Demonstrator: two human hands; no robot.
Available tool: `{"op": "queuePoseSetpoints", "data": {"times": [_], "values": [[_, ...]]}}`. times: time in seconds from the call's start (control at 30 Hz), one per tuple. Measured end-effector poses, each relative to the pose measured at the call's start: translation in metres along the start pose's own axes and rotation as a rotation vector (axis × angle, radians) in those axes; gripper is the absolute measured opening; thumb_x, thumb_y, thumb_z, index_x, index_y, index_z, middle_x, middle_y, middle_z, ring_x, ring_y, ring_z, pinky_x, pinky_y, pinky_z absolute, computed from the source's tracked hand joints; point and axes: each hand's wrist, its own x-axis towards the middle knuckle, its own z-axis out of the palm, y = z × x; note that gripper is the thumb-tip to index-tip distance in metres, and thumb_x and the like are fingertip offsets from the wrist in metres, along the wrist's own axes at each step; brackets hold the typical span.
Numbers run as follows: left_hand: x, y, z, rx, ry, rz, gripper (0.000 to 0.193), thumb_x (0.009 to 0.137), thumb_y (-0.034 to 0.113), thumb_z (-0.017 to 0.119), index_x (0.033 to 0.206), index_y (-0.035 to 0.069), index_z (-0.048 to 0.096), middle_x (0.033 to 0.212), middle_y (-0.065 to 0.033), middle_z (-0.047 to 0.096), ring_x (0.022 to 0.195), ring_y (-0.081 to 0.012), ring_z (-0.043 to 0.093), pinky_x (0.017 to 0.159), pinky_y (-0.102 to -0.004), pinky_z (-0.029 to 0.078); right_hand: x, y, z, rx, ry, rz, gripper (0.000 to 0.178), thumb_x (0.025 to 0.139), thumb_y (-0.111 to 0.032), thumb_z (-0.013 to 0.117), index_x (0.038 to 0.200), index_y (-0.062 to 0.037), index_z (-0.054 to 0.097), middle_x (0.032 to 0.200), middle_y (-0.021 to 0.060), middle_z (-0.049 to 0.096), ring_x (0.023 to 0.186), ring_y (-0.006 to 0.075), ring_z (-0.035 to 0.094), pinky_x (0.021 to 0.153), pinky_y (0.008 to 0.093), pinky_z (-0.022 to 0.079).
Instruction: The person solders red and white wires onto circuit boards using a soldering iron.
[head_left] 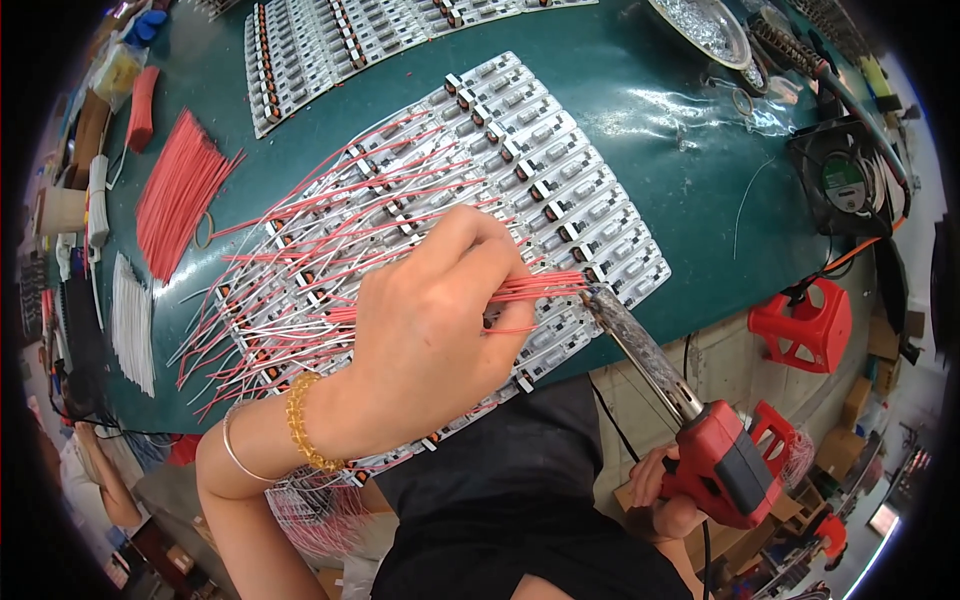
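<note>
My left hand point(430, 310) is closed around a bundle of red wires point(540, 287), over a panel of white circuit boards point(570, 170). The wires' ends point right, close to the tip of a soldering iron point(640, 345). That iron, with its red and black handle, is gripped by my right hand point(665, 495) at the lower right. Its tip meets or nearly meets the wire ends at the boards; whether they touch I cannot tell. Many red and white wires point(300, 250) fan out leftward across the panel's left part. My left hand hides the boards beneath it.
A pile of red wires point(180, 195) and a bunch of white wires point(132, 325) lie on the green table point(690, 230) at left. More board panels point(340, 50) lie at the back. A metal dish point(700, 30), a fan point(845, 180) and a red stool point(803, 325) are at right.
</note>
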Motion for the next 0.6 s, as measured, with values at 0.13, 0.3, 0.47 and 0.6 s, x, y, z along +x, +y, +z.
{"op": "queuePoseSetpoints", "data": {"times": [0.13,0.3,0.47,0.6], "values": [[0.000,-0.001,-0.001,0.017,-0.013,0.011,0.014,0.068,0.005,0.068,0.075,0.002,0.056,0.084,-0.0057,0.053,0.056,-0.0233,0.056,0.048,-0.0336,0.042,-0.002,0.006,-0.010,0.029,-0.048,-0.070,0.081,0.070,-0.062,0.065,0.115,0.0038,0.047,0.046,0.0000,0.043,0.038,0.0143,0.045,0.044,0.0262,0.039],[0.000,0.002,-0.003,-0.007,-0.033,-0.013,0.013,0.069,0.005,0.068,0.076,0.002,0.057,0.084,-0.0059,0.054,0.057,-0.0235,0.056,0.049,-0.0341,0.043,-0.003,0.003,-0.008,0.004,-0.067,-0.072,0.085,0.071,-0.062,0.063,0.121,0.0041,0.045,0.046,-0.0006,0.043,0.038,0.0135,0.045,0.044,0.0256,0.039],[0.002,0.002,-0.004,-0.072,-0.005,-0.042,0.012,0.070,0.002,0.066,0.077,0.002,0.057,0.084,-0.0069,0.054,0.058,-0.0247,0.058,0.051,-0.0337,0.045,0.000,0.003,-0.005,0.008,-0.029,-0.081,0.086,0.069,-0.063,0.064,0.120,0.0040,0.046,0.045,-0.0013,0.042,0.038,0.0128,0.044,0.043,0.0253,0.038],[0.004,0.001,-0.011,-0.066,-0.038,-0.092,0.012,0.071,0.000,0.065,0.079,0.003,0.057,0.081,-0.0074,0.054,0.060,-0.0243,0.059,0.052,-0.0326,0.046,-0.006,0.010,-0.012,0.093,-0.013,-0.056,0.088,0.067,-0.065,0.064,0.119,0.0042,0.045,0.045,-0.0016,0.041,0.038,0.0127,0.044,0.041,0.0246,0.036]]}}
